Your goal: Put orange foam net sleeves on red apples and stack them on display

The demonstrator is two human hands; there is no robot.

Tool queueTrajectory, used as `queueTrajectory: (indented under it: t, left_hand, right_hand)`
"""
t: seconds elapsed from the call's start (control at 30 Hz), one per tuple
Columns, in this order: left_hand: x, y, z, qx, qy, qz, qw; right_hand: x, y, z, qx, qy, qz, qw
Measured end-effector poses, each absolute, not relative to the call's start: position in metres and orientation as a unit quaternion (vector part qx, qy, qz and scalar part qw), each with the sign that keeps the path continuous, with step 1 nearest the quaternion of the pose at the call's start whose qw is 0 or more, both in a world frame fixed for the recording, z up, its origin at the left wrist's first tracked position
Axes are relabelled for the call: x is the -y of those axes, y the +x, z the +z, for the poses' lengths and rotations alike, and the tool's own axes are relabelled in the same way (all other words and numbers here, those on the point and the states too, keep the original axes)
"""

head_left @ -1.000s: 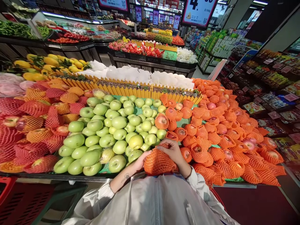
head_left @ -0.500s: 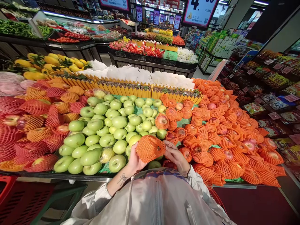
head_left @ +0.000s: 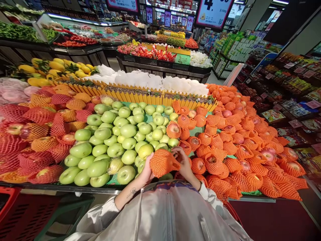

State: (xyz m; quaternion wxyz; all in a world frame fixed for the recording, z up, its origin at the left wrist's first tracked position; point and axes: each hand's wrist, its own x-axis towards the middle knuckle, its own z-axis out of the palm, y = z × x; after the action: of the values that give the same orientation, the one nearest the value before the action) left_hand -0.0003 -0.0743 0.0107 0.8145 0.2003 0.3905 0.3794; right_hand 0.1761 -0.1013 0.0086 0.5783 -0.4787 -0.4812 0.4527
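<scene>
Head view: the orange foam net (head_left: pixel 163 162) is held at 6 o'clock, between both hands. The left hand (head_left: pixel 146 170) cups its 9 o'clock side, fingers curled onto it. The right hand (head_left: pixel 182 160) pinches its 3 o'clock rim. The mesh is probably light, soft and springy, so it is best gripped at the rim. Green apples (head_left: pixel 115 140) crowd 10 o'clock and netted apples (head_left: pixel 233 147) crowd 3 o'clock.

**A:** Bright, even store light from the ceiling strips (head_left: pixel 278 2), hardly any shadows on the display table (head_left: pixel 62 188); dark underneath it.
**B:** Yeah, sharp mid-frame, but fisheye bends everything toward the edges.
</scene>
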Motion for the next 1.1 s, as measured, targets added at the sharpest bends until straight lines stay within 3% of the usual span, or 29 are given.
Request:
queueTrajectory:
  t: [0.2,0.43,0.5,0.63,0.7,0.9,1.1]
  left_hand:
    - [0.075,-0.006,0.017,-0.418,0.242,0.379,0.789]
    - [0.076,-0.011,0.016,-0.448,0.353,0.294,0.767]
    - [0.077,-0.01,0.017,-0.463,0.437,0.298,0.712]
    - [0.077,-0.009,0.021,-0.566,0.577,0.337,0.484]
    - [0.072,-0.012,0.023,-0.556,0.589,0.375,0.451]
    - [0.046,-0.022,0.028,-0.494,0.487,0.464,0.552]
    - [0.066,-0.005,0.0,-0.449,0.404,0.406,0.687]
  right_hand:
    - [0.114,0.194,0.025,0.525,-0.41,0.563,0.489]
    - [0.112,0.185,0.014,0.586,-0.42,0.525,0.453]
    - [0.111,0.18,0.014,0.61,-0.435,0.498,0.435]
    - [0.112,0.172,0.008,0.577,-0.483,0.462,0.47]
    - [0.113,0.17,0.003,0.54,-0.483,0.486,0.49]
    - [0.116,0.165,-0.006,0.456,-0.414,0.61,0.499]
    - [0.113,0.161,-0.005,0.486,-0.42,0.555,0.529]
